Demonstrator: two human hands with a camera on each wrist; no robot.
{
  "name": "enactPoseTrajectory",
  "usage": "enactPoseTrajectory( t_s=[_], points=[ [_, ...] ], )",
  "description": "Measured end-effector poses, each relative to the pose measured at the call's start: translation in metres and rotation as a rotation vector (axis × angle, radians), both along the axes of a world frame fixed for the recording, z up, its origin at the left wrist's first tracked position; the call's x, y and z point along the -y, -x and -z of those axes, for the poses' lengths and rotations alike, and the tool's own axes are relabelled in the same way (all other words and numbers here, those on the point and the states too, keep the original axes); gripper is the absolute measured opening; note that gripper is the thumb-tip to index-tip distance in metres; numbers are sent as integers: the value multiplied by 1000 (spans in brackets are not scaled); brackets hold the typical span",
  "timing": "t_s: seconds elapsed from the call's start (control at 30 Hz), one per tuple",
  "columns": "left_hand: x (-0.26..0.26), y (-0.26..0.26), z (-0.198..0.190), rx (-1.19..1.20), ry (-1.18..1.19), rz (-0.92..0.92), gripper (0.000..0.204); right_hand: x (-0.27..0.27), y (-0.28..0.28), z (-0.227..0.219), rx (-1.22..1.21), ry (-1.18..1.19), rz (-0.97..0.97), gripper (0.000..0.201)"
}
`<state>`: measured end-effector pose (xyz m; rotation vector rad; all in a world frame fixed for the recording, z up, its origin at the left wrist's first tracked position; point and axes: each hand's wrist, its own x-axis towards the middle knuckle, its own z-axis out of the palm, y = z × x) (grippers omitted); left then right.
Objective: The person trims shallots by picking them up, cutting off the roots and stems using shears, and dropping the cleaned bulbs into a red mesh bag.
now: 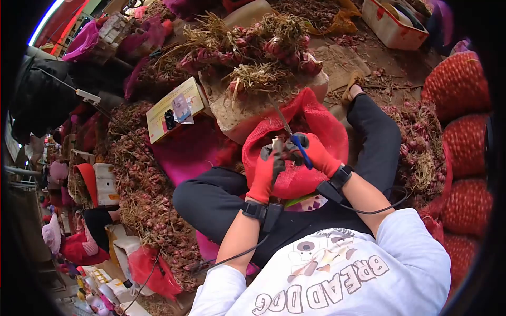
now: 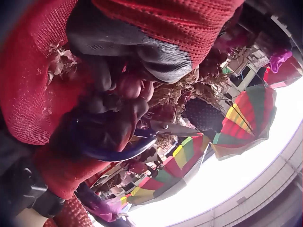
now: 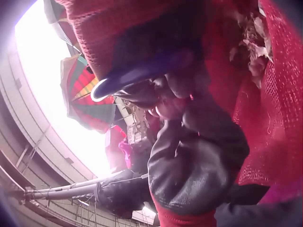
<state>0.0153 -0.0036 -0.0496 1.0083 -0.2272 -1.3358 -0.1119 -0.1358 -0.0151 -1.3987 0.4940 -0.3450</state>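
Note:
Both hands wear red gloves with dark grey coated fingers and meet over an open red mesh bag (image 1: 337,131) between the legs. My left hand (image 1: 268,169) pinches pinkish-red shallots (image 2: 133,88), their dry stalks pointing away in the left wrist view. Blue-handled scissors (image 1: 302,151) sit in my right hand (image 1: 320,154), its fingers curled through the handle loops. Their blades point forward, toward the stone block. In the right wrist view the blue handle (image 3: 137,75) lies just above the shallots, which are partly hidden by the grey fingertips.
A stone block (image 1: 232,113) piled with dry-stalked shallot bunches (image 1: 258,76) stands just ahead. Left of it is a cardboard box (image 1: 163,113) with small items on top. Loose shallots (image 1: 142,195) cover the left floor; full red sacks (image 1: 458,84) line the right.

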Motion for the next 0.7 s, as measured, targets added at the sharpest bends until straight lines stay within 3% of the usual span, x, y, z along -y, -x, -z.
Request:
enactPoseTrajectory(
  t_s=[0.07, 0.1, 0.2, 0.23, 0.33, 0.37, 0.47, 0.57, 0.7],
  points=[
    [2, -3, 9, 199, 41, 99, 21, 2, 1, -4, -86, -254, 0, 20],
    [8, 7, -23, -112, -61, -28, 25, 1, 1, -6, -127, -383, 0, 20],
    [12, 6, -63, -289, 30, 105, 25, 2, 0, 6, 124, -802, -1, 22],
    [11, 1, -56, -352, 50, 140, 26, 3, -2, 7, 68, -827, -7, 21],
    [1, -8, -24, -526, 20, -112, 31, 7, -2, -9, -89, -739, 78, 26],
    [1, -9, -15, -547, 98, -191, 34, 16, 3, 1, -235, -595, 5, 36],
    [-1, -17, -40, -649, 23, -228, 37, 2, 26, -9, -296, 549, 84, 46],
    [-4, -25, -24, -676, 161, -227, 42, -13, 48, -24, -356, 881, 38, 49],
    [1, -15, -39, -673, 310, -188, 37, -29, 55, -36, -314, 1066, 155, 48]
  ],
)
